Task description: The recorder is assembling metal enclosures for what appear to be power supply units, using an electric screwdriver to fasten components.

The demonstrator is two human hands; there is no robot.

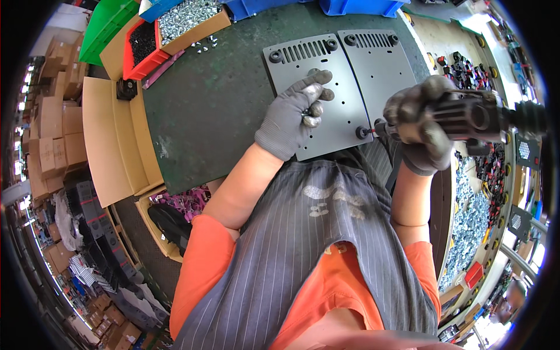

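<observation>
My right hand (pixel 423 119), in a dark glove, is wrapped round a black power screwdriver (pixel 466 116). Its tip points left at a round black foot (pixel 363 132) in the near right corner of a grey metal panel (pixel 335 111). My left hand (pixel 294 114), gloved too, is over that panel's left side. Its fingers are curled together, with a small shiny bit showing between them that I cannot make out. A second grey panel (pixel 382 67) lies close along the right side. Both panels have slots and round black feet at their far ends.
On the dark green table (pixel 198 122), a red bin (pixel 143 49) of black screws and a carton (pixel 189 23) of silver screws stand far left. Blue bins (pixel 361 6) line the back. An open cardboard box (pixel 114 140) flanks the left edge; silver parts (pixel 466 216) are heaped at right.
</observation>
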